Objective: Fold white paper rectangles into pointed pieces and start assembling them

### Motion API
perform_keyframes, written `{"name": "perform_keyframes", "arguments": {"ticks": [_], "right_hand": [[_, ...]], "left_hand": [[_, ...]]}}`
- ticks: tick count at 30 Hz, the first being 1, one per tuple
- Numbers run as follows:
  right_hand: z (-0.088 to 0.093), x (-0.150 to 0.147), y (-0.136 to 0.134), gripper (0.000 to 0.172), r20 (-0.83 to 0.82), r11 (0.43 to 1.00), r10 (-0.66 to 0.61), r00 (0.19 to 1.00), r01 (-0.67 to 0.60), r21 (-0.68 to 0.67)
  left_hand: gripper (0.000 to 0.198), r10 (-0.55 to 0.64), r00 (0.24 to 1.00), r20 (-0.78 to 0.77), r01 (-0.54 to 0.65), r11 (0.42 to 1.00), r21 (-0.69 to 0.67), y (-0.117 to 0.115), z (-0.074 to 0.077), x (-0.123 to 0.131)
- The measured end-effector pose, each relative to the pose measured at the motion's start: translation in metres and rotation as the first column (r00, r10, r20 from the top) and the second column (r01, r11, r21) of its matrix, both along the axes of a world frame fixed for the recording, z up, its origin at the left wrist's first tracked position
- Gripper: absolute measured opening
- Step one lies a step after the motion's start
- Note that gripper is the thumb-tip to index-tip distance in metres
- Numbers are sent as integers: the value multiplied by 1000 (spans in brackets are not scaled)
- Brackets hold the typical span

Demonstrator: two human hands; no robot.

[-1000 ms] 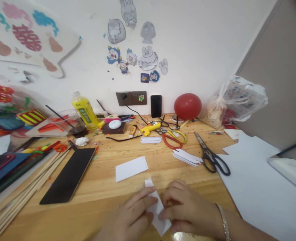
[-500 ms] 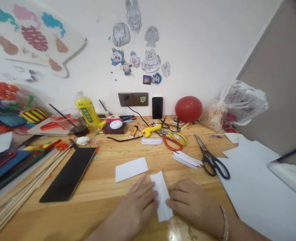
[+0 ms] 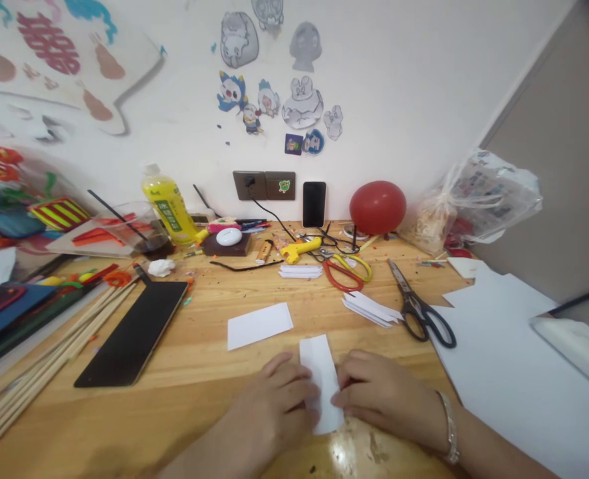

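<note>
A creased white paper strip stands lengthwise on the wooden table between my hands. My left hand holds its left side, the curled fingertips resting on the paper. At the right edge, my right hand pinches the strip between thumb and bent fingers; a bracelet circles that wrist. Just beyond my left hand lies a flat white paper rectangle. Farther right are several folded white paper strips, with another folded stack behind. Both thumbs are partly hidden.
Black-handled scissors and large white sheets occupy the right. To the left lie a black tablet-like slab and wooden sticks. A yellow glue gun, red-and-yellow scissors, a phone and a red balloon stand farther back.
The view has tipped slightly downward. My left fingers have curled in closer over the strip's left side, while my right hand keeps its grip on the right edge.
</note>
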State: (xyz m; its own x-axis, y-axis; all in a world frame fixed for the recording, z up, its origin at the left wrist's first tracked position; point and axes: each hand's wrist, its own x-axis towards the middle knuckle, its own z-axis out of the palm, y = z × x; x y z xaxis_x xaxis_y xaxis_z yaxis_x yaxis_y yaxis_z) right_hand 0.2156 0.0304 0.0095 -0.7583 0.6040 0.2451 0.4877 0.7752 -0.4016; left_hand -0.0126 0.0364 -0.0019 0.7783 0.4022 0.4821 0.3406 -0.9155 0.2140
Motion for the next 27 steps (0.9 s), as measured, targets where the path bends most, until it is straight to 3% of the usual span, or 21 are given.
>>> {"name": "perform_keyframes", "arguments": {"ticks": [5,10,14,19,27], "right_hand": [[-4,1,3,10,-94,993,10,996,-22,-120],[-3,-7,2,6,-54,971,-135,989,121,-208],[0,-13,0,11,-24,926,-271,962,254,-279],[2,-19,-4,14,-10,891,-350,937,330,-312],[-1,-28,-6,15,-1,867,-424,906,406,-289]], "left_hand": [[18,18,997,76,-1,976,-218,0,6,3],[8,67,995,72,-32,912,-408,-1,14,6],[10,201,972,120,-124,876,-467,-5,6,12],[18,372,920,122,-266,824,-499,-12,0,23],[15,474,880,41,-400,783,-476,-15,3,24]]}}
